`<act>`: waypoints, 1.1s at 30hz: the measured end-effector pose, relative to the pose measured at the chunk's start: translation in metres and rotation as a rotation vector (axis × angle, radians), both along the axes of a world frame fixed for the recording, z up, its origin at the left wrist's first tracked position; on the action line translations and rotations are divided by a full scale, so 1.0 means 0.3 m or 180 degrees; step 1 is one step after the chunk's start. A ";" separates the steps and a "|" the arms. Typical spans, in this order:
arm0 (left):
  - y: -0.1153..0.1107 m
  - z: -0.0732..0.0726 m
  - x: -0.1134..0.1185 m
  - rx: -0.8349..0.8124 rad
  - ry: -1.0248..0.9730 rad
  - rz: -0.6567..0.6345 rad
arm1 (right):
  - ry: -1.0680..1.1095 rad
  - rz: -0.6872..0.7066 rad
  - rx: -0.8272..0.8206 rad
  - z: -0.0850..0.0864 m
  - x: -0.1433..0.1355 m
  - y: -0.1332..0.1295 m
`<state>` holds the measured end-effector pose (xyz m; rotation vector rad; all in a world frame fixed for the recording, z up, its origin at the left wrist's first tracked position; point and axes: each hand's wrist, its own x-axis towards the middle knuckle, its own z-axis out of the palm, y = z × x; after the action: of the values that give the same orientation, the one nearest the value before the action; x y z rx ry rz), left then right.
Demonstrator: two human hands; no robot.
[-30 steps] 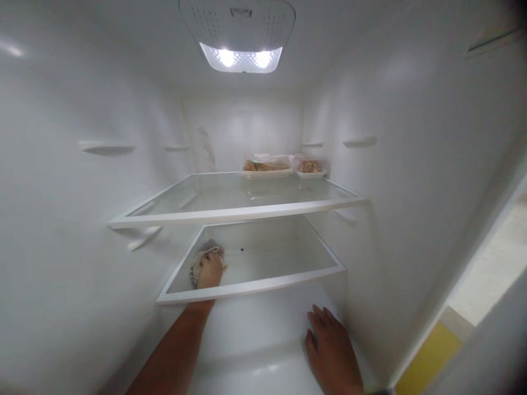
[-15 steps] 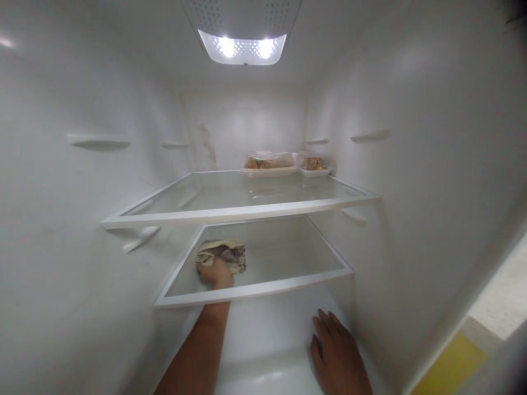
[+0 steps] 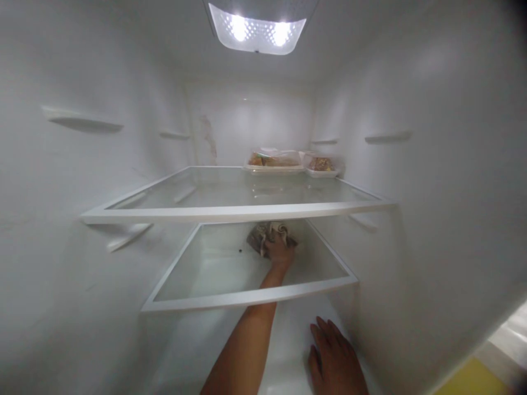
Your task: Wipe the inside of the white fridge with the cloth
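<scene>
My left hand (image 3: 280,251) is closed on a crumpled, patterned cleaning cloth (image 3: 259,239). The lower glass shelf's white front edge (image 3: 185,302) crosses in front of my left forearm, so the hand and cloth appear through the glass, underneath it. They are toward the back, right of the middle; exactly which surface the cloth touches is hard to tell. Farther forward, my right hand (image 3: 338,359) lies palm down on the white fridge floor (image 3: 294,329), near the right wall. Its fingers are stretched out and it holds nothing.
Above is a wider glass shelf (image 3: 239,213), with a clear-lidded food tray (image 3: 275,162) and a smaller food pack (image 3: 321,164) at its back right. Support ledges (image 3: 84,122) stick out from the side walls. A small dark speck (image 3: 240,250) shows left of the cloth.
My left hand has moved the cloth from the left side toward the right and back. My right hand stays resting in place. The view has shifted slightly.
</scene>
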<state>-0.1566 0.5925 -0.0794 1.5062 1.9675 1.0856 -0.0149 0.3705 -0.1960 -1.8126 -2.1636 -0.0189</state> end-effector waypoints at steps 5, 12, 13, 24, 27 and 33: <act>-0.013 -0.005 -0.038 -0.0007 -0.0134 0.0321 | 0.0026 -0.0021 -0.0053 0.007 0.003 -0.002; -0.047 0.030 -0.399 -0.0002 -0.0505 0.1367 | 0.0067 -0.0003 0.0031 -0.009 0.007 0.004; -0.052 0.040 -0.444 0.0018 -0.0537 0.1454 | 0.0067 0.0004 0.0068 -0.015 0.008 0.006; 0.005 0.045 -0.171 0.0033 -0.0658 0.1405 | -0.0239 0.0164 0.0907 -0.080 0.014 0.029; 0.029 0.013 0.054 -0.0070 -0.0730 0.0829 | -0.0100 0.0033 0.0924 -0.085 -0.004 0.029; 0.032 -0.006 0.218 -0.0109 -0.0859 -0.0433 | 0.0082 -0.0210 0.1000 -0.089 -0.030 0.026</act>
<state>-0.0912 0.6022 -0.0810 1.3736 1.6684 1.1255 -0.0240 0.3783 -0.2228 -1.6905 -1.9534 -0.3295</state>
